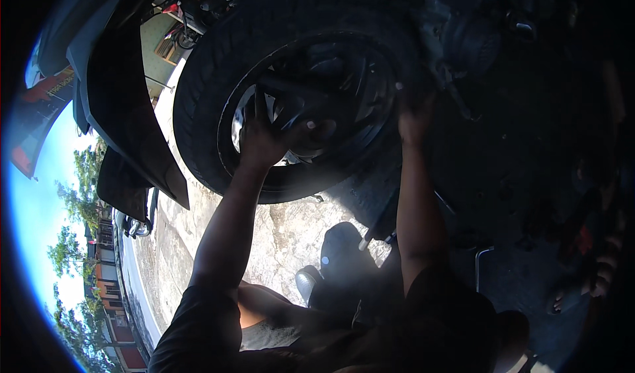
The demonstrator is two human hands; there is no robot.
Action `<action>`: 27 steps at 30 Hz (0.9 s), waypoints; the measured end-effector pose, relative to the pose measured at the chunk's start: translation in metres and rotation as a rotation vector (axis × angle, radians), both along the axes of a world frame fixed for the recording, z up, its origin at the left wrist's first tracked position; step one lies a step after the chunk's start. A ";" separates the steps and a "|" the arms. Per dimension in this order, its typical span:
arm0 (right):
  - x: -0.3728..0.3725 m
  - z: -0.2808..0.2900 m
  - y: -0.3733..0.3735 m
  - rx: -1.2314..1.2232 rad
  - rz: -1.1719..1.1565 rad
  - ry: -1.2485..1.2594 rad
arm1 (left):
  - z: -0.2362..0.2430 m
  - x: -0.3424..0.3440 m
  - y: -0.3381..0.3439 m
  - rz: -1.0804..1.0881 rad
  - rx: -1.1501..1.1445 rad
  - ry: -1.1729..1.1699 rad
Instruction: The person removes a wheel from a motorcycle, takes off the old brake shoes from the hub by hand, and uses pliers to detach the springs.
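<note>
A motorcycle wheel (198,108) with a black tyre and dark spoked rim fills the upper middle, standing in deep shade. My left hand (264,138) grips it inside the rim, the index finger stretched along a spoke and the thumb laid toward the hub (323,132); the other fingers are mostly hidden. On the wheel's right side my right hand (415,118) holds the tyre's edge, its thumb tip showing against the dark rubber and its fingers lost in shadow.
A dark body panel (126,102) of the motorcycle hangs left of the wheel. Dark mechanical parts (463,42) are at the upper right. Sunlit concrete (281,231) lies below the wheel, with my shoe (307,282) on it. A bent metal rod (477,267) and another person's foot (559,300) are at right.
</note>
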State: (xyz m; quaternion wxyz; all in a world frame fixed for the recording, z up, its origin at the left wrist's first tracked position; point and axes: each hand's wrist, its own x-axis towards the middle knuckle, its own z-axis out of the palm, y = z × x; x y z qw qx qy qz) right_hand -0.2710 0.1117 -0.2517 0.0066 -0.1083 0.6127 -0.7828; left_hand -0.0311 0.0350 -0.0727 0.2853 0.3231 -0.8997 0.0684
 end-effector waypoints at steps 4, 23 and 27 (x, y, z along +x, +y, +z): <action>-0.042 -0.025 -0.014 -0.146 0.267 0.245 | 0.008 -0.011 0.013 0.079 0.184 -0.091; 0.070 -0.013 0.001 -0.017 -0.163 0.226 | 0.036 -0.070 -0.003 -0.266 -0.482 -0.226; 0.032 0.136 0.004 0.083 -0.164 1.026 | 0.045 -0.051 -0.019 -0.734 -0.631 -0.168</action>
